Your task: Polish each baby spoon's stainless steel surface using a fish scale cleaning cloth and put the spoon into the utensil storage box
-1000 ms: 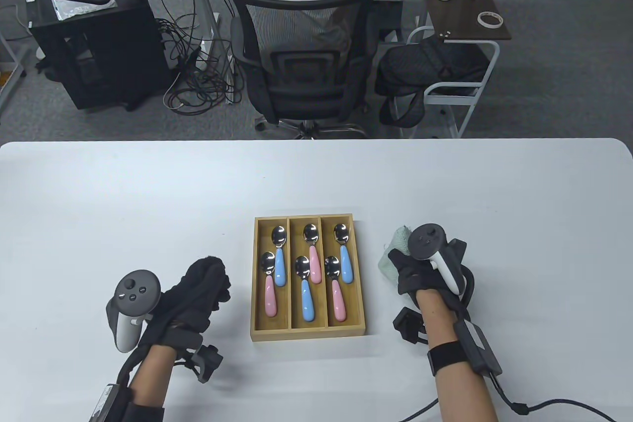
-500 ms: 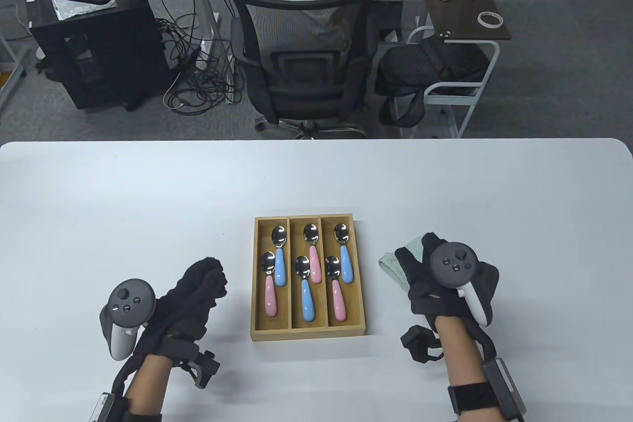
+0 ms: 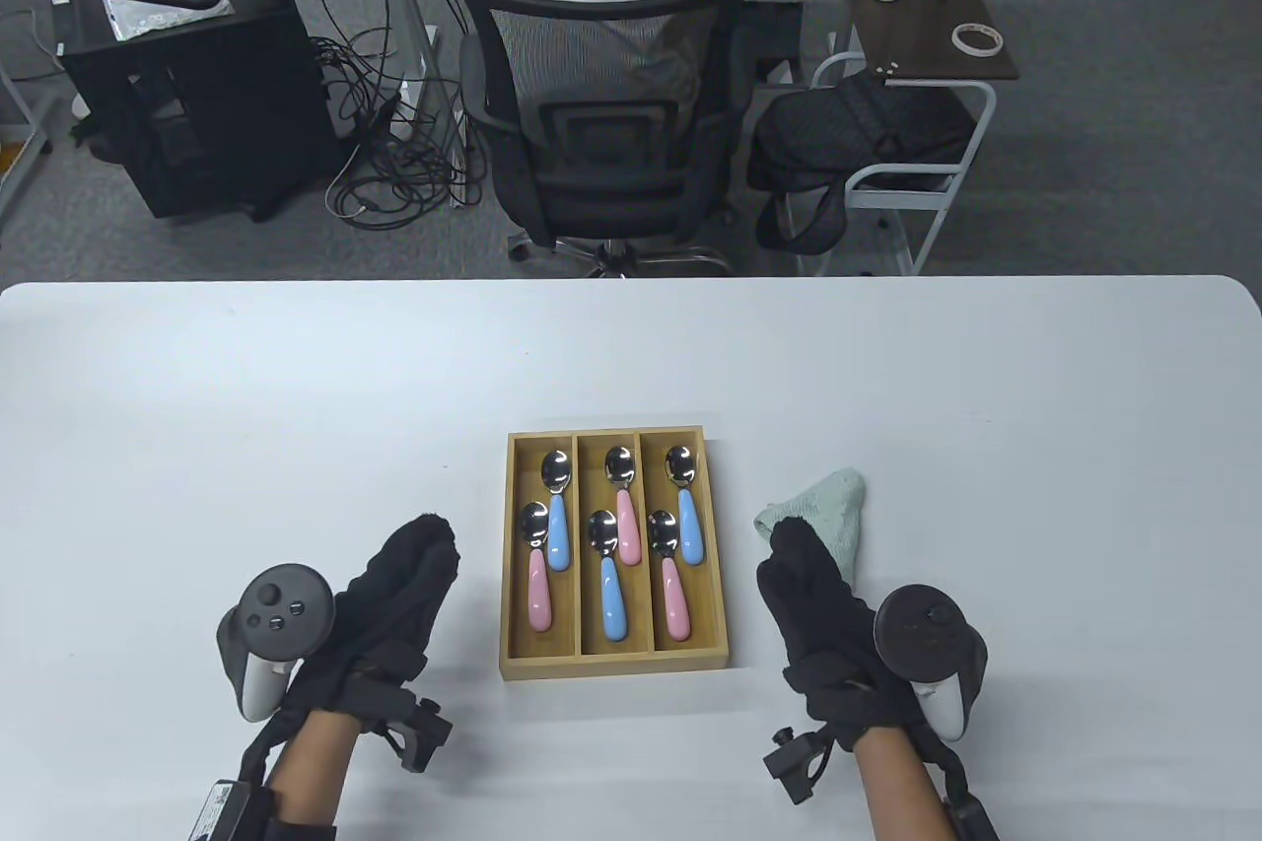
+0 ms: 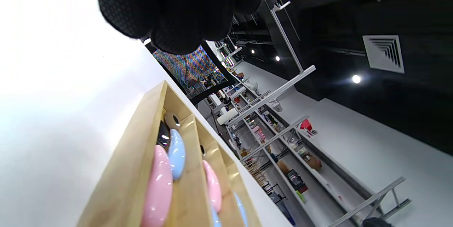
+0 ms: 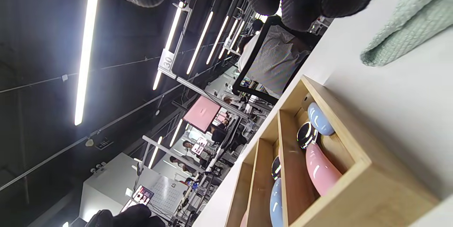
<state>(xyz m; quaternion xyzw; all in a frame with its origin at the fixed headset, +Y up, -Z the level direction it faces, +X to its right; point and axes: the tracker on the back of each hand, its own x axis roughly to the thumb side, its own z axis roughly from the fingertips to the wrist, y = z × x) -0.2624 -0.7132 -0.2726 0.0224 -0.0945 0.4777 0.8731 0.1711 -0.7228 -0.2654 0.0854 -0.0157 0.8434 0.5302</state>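
Observation:
The wooden utensil box (image 3: 616,666) stands at the table's middle front with three compartments. Several baby spoons (image 3: 611,575) with pink and blue handles lie in it, two in each compartment; the box (image 4: 124,184) and its spoons (image 5: 318,167) show in both wrist views. The pale green cleaning cloth (image 3: 831,511) lies crumpled on the table right of the box, also visible as the cloth (image 5: 407,25) in the right wrist view. My left hand (image 3: 394,595) rests left of the box, fingers straight, holding nothing. My right hand (image 3: 818,614) lies right of the box with straight fingers, just short of the cloth.
The white table (image 3: 296,387) stretches wide behind the box. Beyond its far edge stand a black mesh office chair (image 3: 601,121) with a seated person, a side table (image 3: 927,23) carrying a bottle and tape, and a black cabinet (image 3: 187,92).
My right hand let go of the cloth and drew back toward me, fingers straightening; the cloth now lies free. My left hand's fingers flattened and stayed beside the box.

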